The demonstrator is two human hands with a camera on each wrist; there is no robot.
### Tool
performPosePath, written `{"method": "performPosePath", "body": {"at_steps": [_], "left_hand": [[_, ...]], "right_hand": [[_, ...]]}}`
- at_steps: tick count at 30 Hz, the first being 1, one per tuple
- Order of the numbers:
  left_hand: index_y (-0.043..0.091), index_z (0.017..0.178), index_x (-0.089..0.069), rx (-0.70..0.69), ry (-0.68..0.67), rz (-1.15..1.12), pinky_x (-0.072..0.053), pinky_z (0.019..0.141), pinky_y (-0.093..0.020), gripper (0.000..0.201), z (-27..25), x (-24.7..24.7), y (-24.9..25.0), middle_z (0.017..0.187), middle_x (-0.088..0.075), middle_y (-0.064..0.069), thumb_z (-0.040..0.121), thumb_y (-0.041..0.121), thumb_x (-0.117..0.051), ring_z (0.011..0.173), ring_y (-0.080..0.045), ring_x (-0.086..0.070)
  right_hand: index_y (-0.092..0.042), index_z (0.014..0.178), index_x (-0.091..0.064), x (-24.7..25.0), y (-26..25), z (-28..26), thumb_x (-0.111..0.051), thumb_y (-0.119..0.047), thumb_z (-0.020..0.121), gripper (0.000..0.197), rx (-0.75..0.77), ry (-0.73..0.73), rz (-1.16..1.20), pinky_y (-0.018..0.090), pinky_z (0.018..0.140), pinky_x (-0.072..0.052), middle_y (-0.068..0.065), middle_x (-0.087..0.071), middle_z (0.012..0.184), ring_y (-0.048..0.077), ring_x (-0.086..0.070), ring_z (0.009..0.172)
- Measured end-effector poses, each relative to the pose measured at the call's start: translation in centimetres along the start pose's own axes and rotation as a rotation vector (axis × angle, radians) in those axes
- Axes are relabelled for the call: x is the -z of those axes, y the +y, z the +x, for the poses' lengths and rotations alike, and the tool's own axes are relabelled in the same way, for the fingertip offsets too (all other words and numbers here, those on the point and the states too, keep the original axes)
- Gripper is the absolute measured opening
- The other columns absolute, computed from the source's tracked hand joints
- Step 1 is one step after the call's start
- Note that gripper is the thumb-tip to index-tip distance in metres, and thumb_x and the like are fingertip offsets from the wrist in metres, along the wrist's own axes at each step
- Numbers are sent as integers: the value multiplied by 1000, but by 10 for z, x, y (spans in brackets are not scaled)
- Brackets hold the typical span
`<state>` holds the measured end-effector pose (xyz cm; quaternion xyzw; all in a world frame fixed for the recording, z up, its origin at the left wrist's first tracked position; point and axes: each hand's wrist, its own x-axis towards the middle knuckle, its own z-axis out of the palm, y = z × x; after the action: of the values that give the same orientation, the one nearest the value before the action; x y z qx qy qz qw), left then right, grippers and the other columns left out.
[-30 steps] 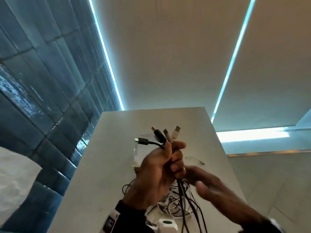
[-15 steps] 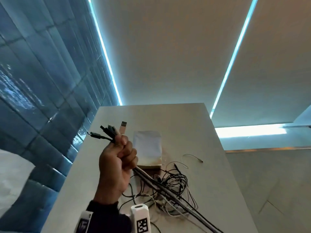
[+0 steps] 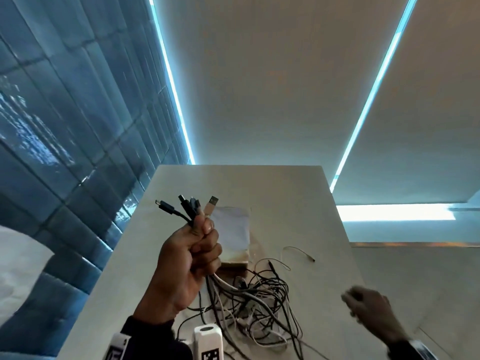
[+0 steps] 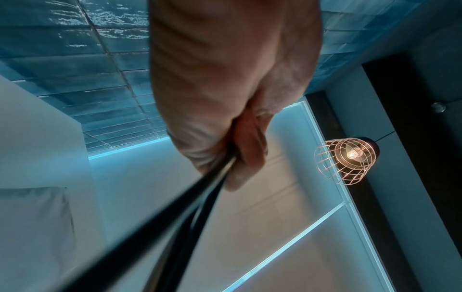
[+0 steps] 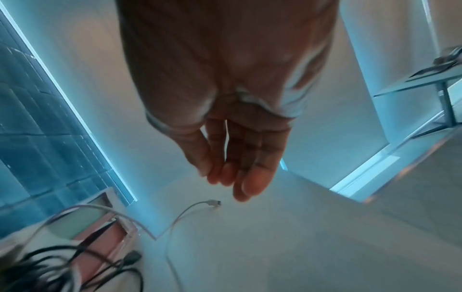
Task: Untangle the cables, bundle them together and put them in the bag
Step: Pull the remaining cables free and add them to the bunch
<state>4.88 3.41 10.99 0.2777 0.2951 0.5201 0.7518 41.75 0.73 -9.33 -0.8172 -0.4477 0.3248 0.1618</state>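
My left hand point(image 3: 192, 255) is raised above the table and grips a bunch of cables point(image 3: 189, 209); several black plugs and one pale USB plug stick up out of the fist. The cables point(image 4: 160, 227) run down from the fist into a tangled heap of black and white cables point(image 3: 259, 302) on the table. Behind the hand lies a pale flat bag point(image 3: 233, 227). My right hand point(image 3: 363, 305) hovers at the table's right edge with relaxed fingers point(image 5: 247, 177) and holds nothing. A loose white cable end point(image 5: 212, 203) lies on the table below it.
The pale table point(image 3: 298, 198) runs away from me; a blue tiled wall point(image 3: 65, 126) stands along its left side. A wire-cage lamp point(image 4: 347, 160) hangs overhead in the left wrist view. A white wrist-camera block point(image 3: 207, 341) sits at the bottom.
My left hand carried the plug ends left and up, away from the right hand, then held there. The right hand let go of the cables, dropped out of view, and is back at the right.
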Motion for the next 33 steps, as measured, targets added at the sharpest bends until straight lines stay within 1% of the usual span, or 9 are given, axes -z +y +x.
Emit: {"method": "performPosePath", "body": {"at_steps": [5,8,11,15,19,24,27,30,33], "left_hand": [[15,72,-50,12,57,43,-18,34,-18,27,-1,-7,-1,53,-24,6,94,30,-46,39,-4,-19],[13,71,-47,17,128,64,-15,34,-19,28,-2,-11,-5,52,-21,4,94,28,-42,38,-5,-17],[13,71,-46,15,149,78,-17,34,-17,28,-4,-10,-7,53,-20,4,94,28,-41,38,-5,-16],[14,73,-47,-2,141,84,-20,35,-17,26,-7,-5,-8,54,-22,4,93,31,-49,39,-5,-18],[13,76,-44,-26,192,138,-16,39,-21,27,-5,-5,-12,56,-21,2,97,30,-48,40,-6,-18],[14,79,-45,-36,243,187,-11,45,-26,25,-1,-7,-16,59,-19,1,94,33,-43,43,-8,-16],[13,82,-47,-51,245,205,-11,47,-27,25,2,-10,-16,61,-19,1,93,36,-45,45,-9,-17],[10,87,-49,-65,247,217,-15,45,-25,26,7,-17,-19,60,-21,2,91,35,-47,46,-8,-19],[3,98,-50,-103,255,304,-18,46,-25,33,9,-22,-20,58,-24,3,85,34,-52,48,-9,-19]], "right_hand": [[-24,58,-57,-31,-52,87,-68,-13,77,24,114,-12,-111,30,75,-44,10,-73,84,30,-67,88],[-16,90,-67,-51,-62,101,-69,-20,84,8,123,-39,-178,31,89,-42,16,-67,110,33,-59,107],[-10,112,-64,-65,-58,111,-64,-29,89,30,159,-28,-253,34,92,-42,17,-60,120,34,-56,111],[-22,91,-62,-68,-61,103,-60,-29,88,8,196,-18,-293,29,76,-43,12,-57,109,31,-60,99],[-22,70,-48,-63,-68,85,-62,-25,86,21,262,0,-280,27,62,-40,6,-65,84,26,-56,75],[-13,68,-60,-29,-104,51,-75,-5,75,19,585,183,61,21,52,-40,-1,-61,63,21,-57,59],[-8,77,-60,-2,-140,24,-71,-6,82,13,587,66,453,17,66,-52,3,-72,85,19,-69,76],[-3,83,-50,15,-184,-10,-61,-2,90,13,621,-115,849,37,80,-57,14,-74,91,27,-71,90],[-4,82,-51,15,-220,-50,-59,-3,91,12,690,-234,953,44,62,-56,16,-68,71,33,-66,64]]}}
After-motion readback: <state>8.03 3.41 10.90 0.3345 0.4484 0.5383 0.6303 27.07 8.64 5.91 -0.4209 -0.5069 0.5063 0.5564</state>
